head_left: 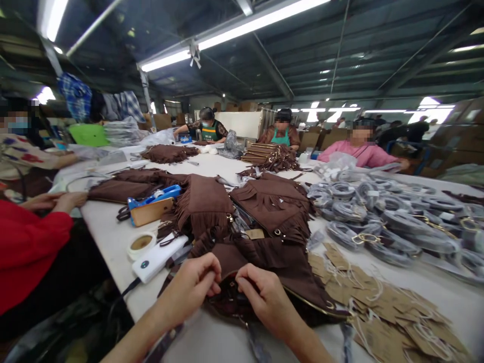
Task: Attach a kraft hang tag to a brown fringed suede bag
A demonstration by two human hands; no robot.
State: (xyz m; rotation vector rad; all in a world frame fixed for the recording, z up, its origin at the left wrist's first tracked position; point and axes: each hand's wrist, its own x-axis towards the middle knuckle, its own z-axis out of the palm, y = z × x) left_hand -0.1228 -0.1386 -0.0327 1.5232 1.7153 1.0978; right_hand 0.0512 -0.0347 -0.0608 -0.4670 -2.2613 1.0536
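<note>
A dark brown fringed bag (264, 257) lies on the table right in front of me, its zipped opening towards me and a gold zip along the right edge. My left hand (200, 280) has its fingers curled in a pinch at the left side of the opening. Facing it, my right hand (264, 290) pinches the opening's edge between thumb and forefinger. Between the two hands the dark inside of the bag shows, with a small metal fitting. Exactly which piece of the edge each set of fingertips grips is partly hidden.
More brown fringed bags (209, 199) lie beyond. At left are a phone (151, 212), a blue tape dispenser (161, 195), a tape roll (141, 243) and a white power bank (161, 259). Wrapped straps (401, 227) and cardboard tags (378, 292) cover the right. A red-sleeved co-worker (34, 247) sits left.
</note>
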